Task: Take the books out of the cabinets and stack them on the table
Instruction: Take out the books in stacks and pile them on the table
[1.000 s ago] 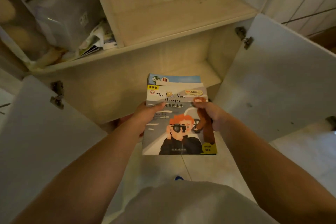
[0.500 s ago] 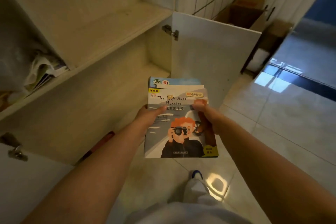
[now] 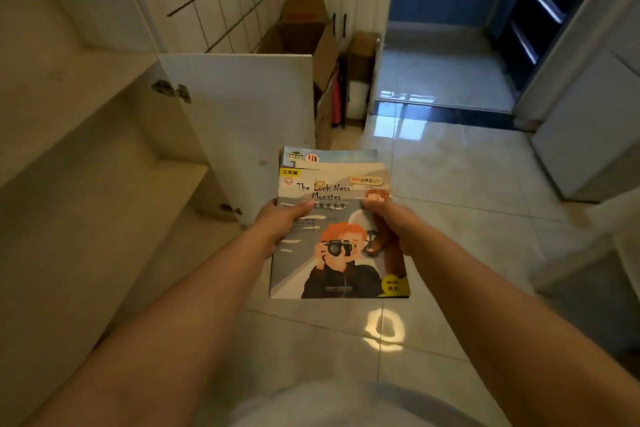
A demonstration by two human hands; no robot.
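Hands: left hand (image 3: 282, 224) and right hand (image 3: 391, 224) each clamp a side edge of the thin stack of glossy paperback picture books (image 3: 337, 229), thumbs on the top cover.
Arm pose: both forearms extended forward, roughly level, stack held flat.
Book location: clear of the pale wooden cabinet shelves (image 3: 86, 135), above the glossy tiled floor (image 3: 467, 218); no bench in view.
Slip risk: covers look slick; lower books, offset at the far edge, could slide out if the stack tilts.
Collision risk: open white cabinet door (image 3: 249, 121) stands just beside the left hand; a turn could strike it.
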